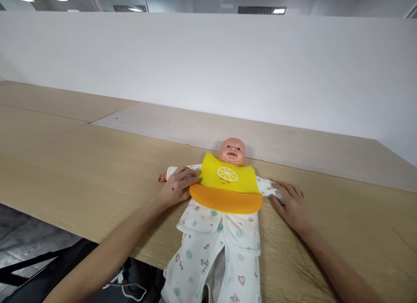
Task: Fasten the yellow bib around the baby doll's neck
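A baby doll [232, 150] lies on its back on the wooden table [81, 172], dressed in a white patterned romper [215, 246]. A yellow and orange bib [226, 185] with a lemon-slice print covers its chest. My left hand [177, 186] rests on the doll's sleeve at the left, fingers stretched toward the bib's edge. My right hand [291, 204] lies flat on the table at the right, fingertips touching the doll's other sleeve. Neither hand grips anything.
A white partition wall [208, 68] runs along the far side of the table. The doll's legs hang over the near table edge. A black chair [52, 268] and a white cable [130, 288] show below at the left.
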Action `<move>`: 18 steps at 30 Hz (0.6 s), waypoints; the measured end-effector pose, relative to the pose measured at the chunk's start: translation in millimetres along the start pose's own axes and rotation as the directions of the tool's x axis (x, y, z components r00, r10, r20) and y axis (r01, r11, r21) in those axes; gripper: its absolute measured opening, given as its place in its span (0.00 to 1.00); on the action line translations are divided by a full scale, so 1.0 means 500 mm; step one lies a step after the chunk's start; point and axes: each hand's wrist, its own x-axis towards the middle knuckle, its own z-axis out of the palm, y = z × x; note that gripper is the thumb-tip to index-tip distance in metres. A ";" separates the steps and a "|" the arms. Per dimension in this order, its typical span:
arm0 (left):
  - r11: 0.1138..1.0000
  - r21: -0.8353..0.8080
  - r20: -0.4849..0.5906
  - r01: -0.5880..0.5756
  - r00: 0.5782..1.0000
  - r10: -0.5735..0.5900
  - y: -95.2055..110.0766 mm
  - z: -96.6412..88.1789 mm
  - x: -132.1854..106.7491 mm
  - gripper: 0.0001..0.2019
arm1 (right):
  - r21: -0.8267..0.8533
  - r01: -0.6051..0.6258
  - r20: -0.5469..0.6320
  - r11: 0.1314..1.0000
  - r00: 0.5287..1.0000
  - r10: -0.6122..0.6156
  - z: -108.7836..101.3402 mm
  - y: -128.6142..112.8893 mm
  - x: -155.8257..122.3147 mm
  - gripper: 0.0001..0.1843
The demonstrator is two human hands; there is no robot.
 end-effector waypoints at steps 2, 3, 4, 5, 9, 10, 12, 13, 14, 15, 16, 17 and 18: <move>0.997 -0.056 -0.035 -0.054 0.998 0.052 0.012 0.001 0.004 0.10 | 0.007 -0.015 -0.005 1.000 1.000 0.015 0.003 0.003 0.003 0.19; 0.995 -0.080 -0.054 -0.067 0.997 0.062 0.016 0.002 0.005 0.10 | 0.014 -0.019 -0.008 1.000 1.000 0.019 0.004 0.003 0.005 0.19; 0.992 -0.102 -0.066 -0.074 0.996 0.068 0.020 0.002 0.005 0.10 | 0.021 -0.023 -0.009 1.000 1.000 0.023 0.005 0.003 0.006 0.19; 0.990 -0.121 -0.067 -0.076 0.995 0.068 0.022 0.003 0.005 0.10 | 0.027 -0.028 -0.008 0.999 1.000 0.028 0.005 0.002 0.006 0.19; 0.989 -0.140 0.001 0.043 0.999 -0.043 0.016 0.002 -0.002 0.21 | 0.061 -0.017 0.006 0.998 1.000 0.017 -0.004 0.003 0.007 0.20; 0.984 -0.138 0.012 0.111 0.994 -0.110 0.010 0.001 -0.003 0.25 | 0.086 0.003 0.010 0.996 1.000 -0.004 -0.009 0.005 0.007 0.21; 0.942 -0.152 -0.006 0.301 0.952 -0.305 -0.007 0.000 -0.003 0.27 | 0.182 0.041 0.026 0.982 0.999 -0.047 -0.021 0.011 0.012 0.21; 0.897 -0.175 -0.024 0.405 0.909 -0.415 -0.018 0.000 0.001 0.26 | 0.253 0.038 0.032 0.967 0.998 -0.047 -0.027 0.014 0.017 0.21; 0.834 -0.209 -0.043 0.510 0.847 -0.529 -0.028 0.001 0.009 0.24 | 0.330 0.006 0.039 0.944 0.999 -0.020 -0.033 0.016 0.025 0.20; 0.763 -0.245 -0.051 0.598 0.778 -0.627 -0.036 0.002 0.021 0.22 | 0.404 -0.054 0.056 0.913 0.998 0.034 -0.038 0.017 0.037 0.20; 0.701 -0.273 -0.012 0.659 0.727 -0.687 -0.042 0.003 0.037 0.20 | 0.470 -0.136 0.081 0.872 0.991 0.111 -0.041 0.016 0.052 0.20; 0.652 -0.274 0.057 0.707 0.689 -0.723 -0.044 0.006 0.056 0.19 | 0.517 -0.232 0.124 0.824 0.973 0.197 -0.042 0.013 0.071 0.19; 0.615 -0.237 0.151 0.752 0.654 -0.742 -0.043 0.011 0.078 0.20 | 0.550 -0.321 0.179 0.771 0.947 0.266 -0.040 0.008 0.093 0.19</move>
